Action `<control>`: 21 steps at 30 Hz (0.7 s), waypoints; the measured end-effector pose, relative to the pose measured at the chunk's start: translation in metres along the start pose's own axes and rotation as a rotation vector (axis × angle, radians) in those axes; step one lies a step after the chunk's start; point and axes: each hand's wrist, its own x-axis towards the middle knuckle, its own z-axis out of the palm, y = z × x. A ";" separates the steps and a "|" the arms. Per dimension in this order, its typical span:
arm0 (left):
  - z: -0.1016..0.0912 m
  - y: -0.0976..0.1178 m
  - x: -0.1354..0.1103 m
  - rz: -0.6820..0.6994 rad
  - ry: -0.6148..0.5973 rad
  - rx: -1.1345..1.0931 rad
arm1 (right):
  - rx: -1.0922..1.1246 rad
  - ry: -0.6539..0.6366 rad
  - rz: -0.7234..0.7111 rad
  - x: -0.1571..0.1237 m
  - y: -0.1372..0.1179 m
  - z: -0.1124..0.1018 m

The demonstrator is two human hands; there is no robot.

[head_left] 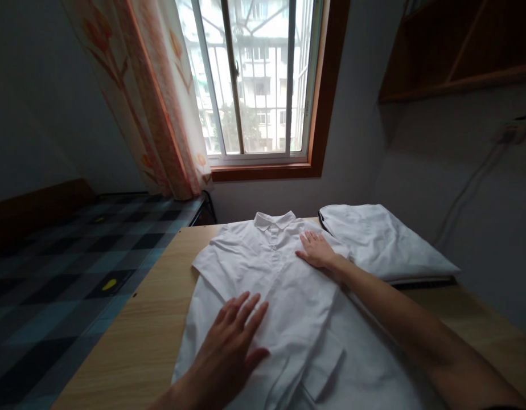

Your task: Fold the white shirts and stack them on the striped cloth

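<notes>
A white collared shirt (246, 267) lies spread on a light wooden table, its collar toward the window and its button front facing up. My left hand (229, 341) is over the lower left part of the shirt, fingers spread; whether it touches the cloth I cannot tell. Farther up, my right hand (316, 249) rests flat on the shirt near the right shoulder, fingers stretched out. My right forearm hides part of the shirt's right side. Some of the cloth at the lower right is folded over, with a loose corner showing.
Folded white cloth items (382, 239) with a dark edge lie at the table's back right. The wooden table (160, 319) borders a bed with a checked cover (118, 245) on the left. Behind are a window (258, 80) and a patterned curtain (147, 102). A shelf (459, 51) hangs upper right.
</notes>
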 end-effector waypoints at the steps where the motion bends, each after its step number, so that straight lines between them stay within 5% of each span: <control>1: 0.003 0.001 -0.001 0.131 -0.020 0.034 | 0.029 -0.018 0.042 0.006 0.002 0.008; 5: 0.020 -0.003 -0.009 0.388 -0.176 0.046 | 0.107 -0.022 0.161 0.025 0.014 0.023; 12: 0.045 -0.021 -0.016 0.387 -0.224 0.006 | 0.137 -0.008 0.289 0.055 0.034 0.024; 21: 0.026 -0.021 -0.041 0.400 -0.185 -0.041 | 0.163 0.063 0.379 0.071 0.032 0.022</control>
